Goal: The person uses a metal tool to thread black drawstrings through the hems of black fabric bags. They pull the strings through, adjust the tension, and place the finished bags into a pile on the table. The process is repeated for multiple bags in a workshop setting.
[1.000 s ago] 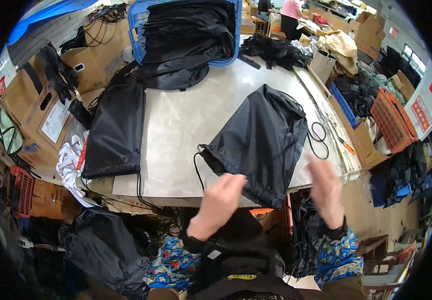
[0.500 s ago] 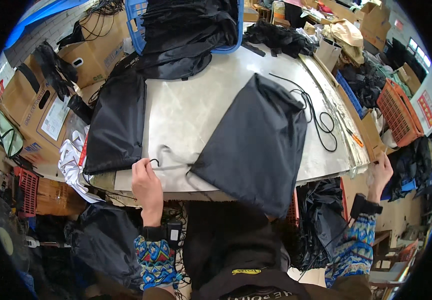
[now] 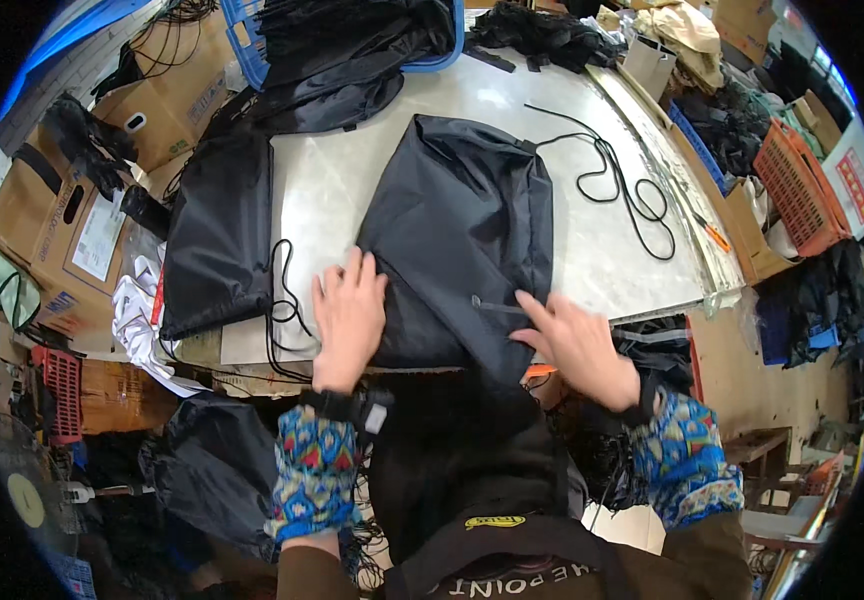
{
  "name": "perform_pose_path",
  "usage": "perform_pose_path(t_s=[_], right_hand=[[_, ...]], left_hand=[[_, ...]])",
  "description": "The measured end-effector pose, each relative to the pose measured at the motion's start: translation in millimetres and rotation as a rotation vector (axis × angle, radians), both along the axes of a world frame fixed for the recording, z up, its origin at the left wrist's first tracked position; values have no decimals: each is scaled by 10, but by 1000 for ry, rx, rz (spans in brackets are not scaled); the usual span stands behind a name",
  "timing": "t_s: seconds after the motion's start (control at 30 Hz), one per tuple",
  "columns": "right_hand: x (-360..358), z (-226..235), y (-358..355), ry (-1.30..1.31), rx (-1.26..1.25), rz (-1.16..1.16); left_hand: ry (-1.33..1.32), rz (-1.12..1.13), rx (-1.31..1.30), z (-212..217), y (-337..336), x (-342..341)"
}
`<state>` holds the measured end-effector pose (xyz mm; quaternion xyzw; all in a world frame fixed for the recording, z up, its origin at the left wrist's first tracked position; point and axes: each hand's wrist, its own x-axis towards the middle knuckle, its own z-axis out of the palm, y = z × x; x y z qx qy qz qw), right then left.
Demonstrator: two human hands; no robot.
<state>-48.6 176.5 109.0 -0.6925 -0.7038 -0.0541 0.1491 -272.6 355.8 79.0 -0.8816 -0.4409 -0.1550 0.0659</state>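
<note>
Black bag [image 3: 462, 240] lies flat at frame centre on the grey table [image 3: 592, 120], its lower end at the near edge. Left hand [image 3: 349, 315], fingers spread, presses its lower-left corner; right hand [image 3: 580, 345], fingers loosely spread, touches its lower right. Second bag [image 3: 220, 232] and drawcord [image 3: 282, 300] lie left; loose cord [image 3: 622, 180] right.
</note>
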Motion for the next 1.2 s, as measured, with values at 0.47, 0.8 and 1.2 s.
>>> perform_pose_path(t_s=[0.47,0.8,1.2], right_hand=[[207,141,-20,-43,69,25],[187,21,207,423,-31,52],[1525,-196,723,459,-252,-281]], left_hand=[[-458,-139,-316,37,-186,-379],[-387,-194,106,262,-283,50],[-597,-517,-319,180,-594,587]])
